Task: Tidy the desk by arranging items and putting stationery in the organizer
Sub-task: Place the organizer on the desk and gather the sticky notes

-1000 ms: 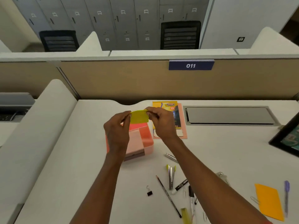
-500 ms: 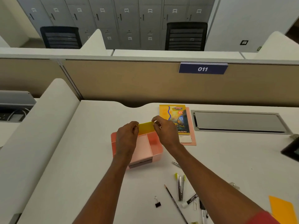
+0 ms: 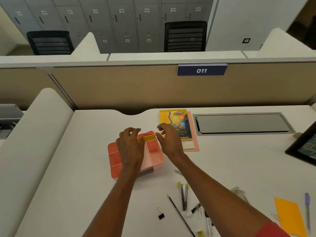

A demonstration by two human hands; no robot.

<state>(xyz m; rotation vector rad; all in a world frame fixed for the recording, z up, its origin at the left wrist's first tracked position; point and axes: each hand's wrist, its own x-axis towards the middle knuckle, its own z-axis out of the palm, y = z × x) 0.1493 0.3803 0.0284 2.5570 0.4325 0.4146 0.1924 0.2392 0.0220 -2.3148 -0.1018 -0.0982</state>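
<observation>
A pink organizer (image 3: 154, 156) with several compartments sits mid-desk. A yellow sticky-note pad (image 3: 148, 138) rests in its back compartment. My left hand (image 3: 130, 147) hovers over the organizer, fingers curled and apart, thumb at the pad's left end. My right hand (image 3: 168, 139) is open just right of the pad, not touching it. Loose stationery lies in front: a pencil (image 3: 179, 212), a black binder clip (image 3: 160, 215), a metal tool with yellow tips (image 3: 183, 195), a black marker (image 3: 195, 207) and a purple pen (image 3: 307, 209).
A colourful book (image 3: 177, 124) on a pink sheet lies behind the organizer. A grey cable hatch (image 3: 242, 124) is set into the desk at the back right. A dark frame (image 3: 304, 147) leans at the right edge, with an orange paper (image 3: 289, 216) in front of it.
Both hands lowered the yellow pad from mid-air into the organizer's back compartment. The right hand has let go and drawn back to the right; the left fingers have loosened.
</observation>
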